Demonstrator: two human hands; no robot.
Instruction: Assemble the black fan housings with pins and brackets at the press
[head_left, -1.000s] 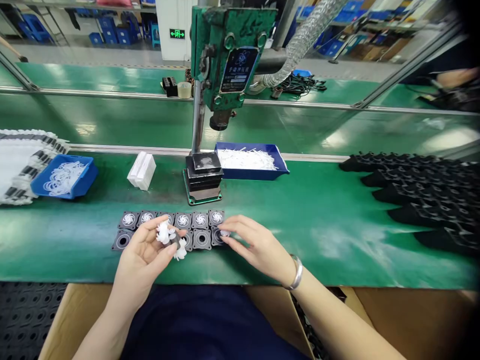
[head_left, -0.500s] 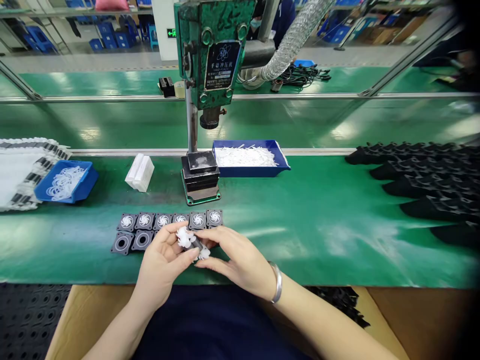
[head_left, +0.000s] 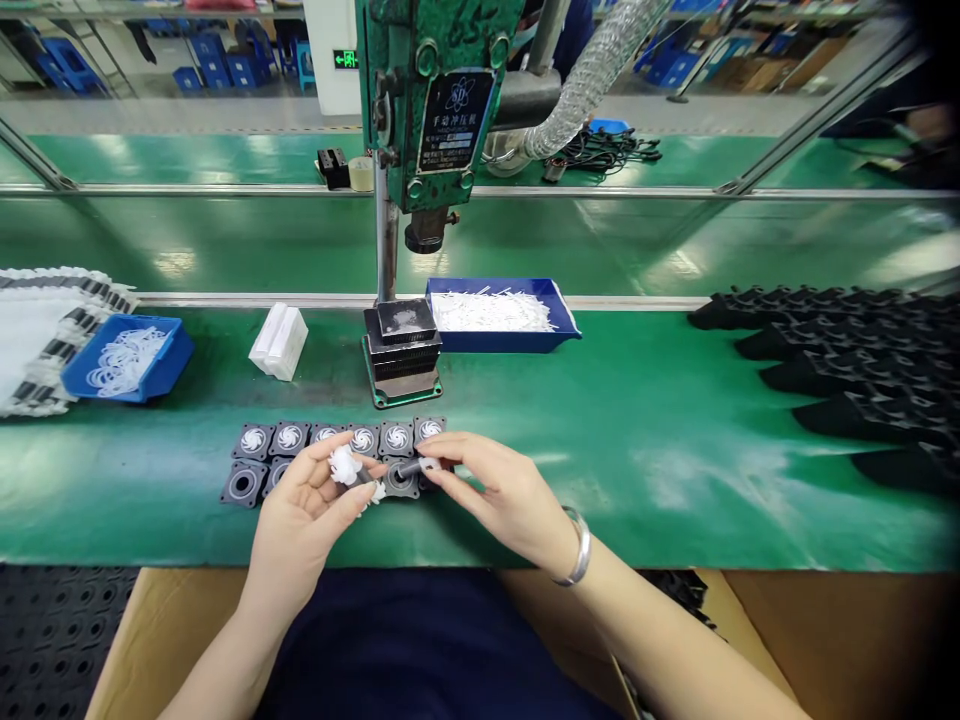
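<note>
Several small impellers with white ends and dark shafts (head_left: 363,478) lie in the curled fingers of my left hand (head_left: 300,505). My right hand (head_left: 506,495) pinches a single impeller (head_left: 411,468) by its white end, the dark shaft pointing left over a black square housing (head_left: 401,488) in the front row. Whether the shaft touches the housing, I cannot tell. White swirl-bladed wheels show in the back-row housings (head_left: 291,437). A front-row housing (head_left: 244,483) at the left shows a dark round centre. My hands cover part of both rows.
Behind the housings stands a green hand press (head_left: 450,120) with a black base block (head_left: 405,350). A blue tray (head_left: 495,345) of white strips, a white block (head_left: 279,342) and a blue bin (head_left: 169,365) of white rings sit nearby. Black parts (head_left: 877,380) line the right.
My hands have drawn apart. The right one has moved right, carrying one impeller away from the bunch, while the left has shifted left with the others.
</note>
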